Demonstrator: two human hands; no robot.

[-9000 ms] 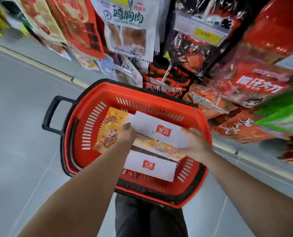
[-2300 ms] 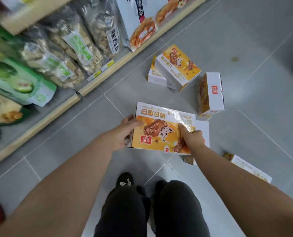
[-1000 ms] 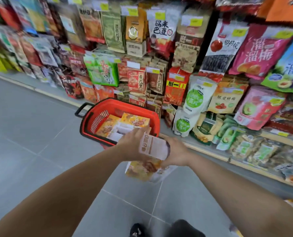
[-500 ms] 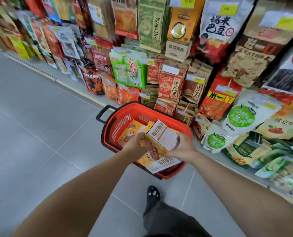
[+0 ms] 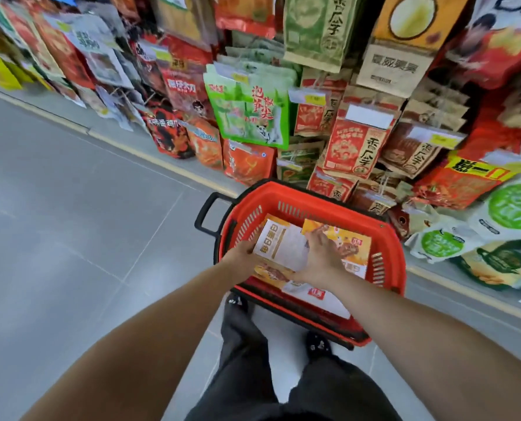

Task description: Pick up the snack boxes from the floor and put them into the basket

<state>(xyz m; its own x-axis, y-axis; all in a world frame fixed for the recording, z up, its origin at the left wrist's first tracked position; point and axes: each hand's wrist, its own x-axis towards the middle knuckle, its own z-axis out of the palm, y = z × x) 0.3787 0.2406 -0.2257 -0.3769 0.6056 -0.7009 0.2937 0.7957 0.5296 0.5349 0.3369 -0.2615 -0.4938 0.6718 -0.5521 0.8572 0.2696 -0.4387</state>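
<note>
Over the left half of the red basket [image 5: 329, 208], just right of its black handle [image 5: 203, 218], the snack box [image 5: 285, 243] now sits down between the walls. Half a second ago it was tipped up over the near rim, and a second ago it was still short of the basket altogether. So the carry looks done, and only the letting go is left for this load.

At the box's left edge the left hand [image 5: 241, 258] has its fingers curled round it. The box lies nearly flat, pale face up, with its printed orange strip along the left edge. Its long axis runs, as far as I can judge, from the basket's far-left corner toward the near rim, skewed a little to the right. An orange printed face shows under its near edge; whether that is a second box in the same hold I cannot tell.

Across the box's right side the right hand [image 5: 324, 256] lies palm down, fingers stretched out and pressing, with nothing visibly pinched. Further right an orange box [image 5: 348, 241] already rests by the right wall.
</note>
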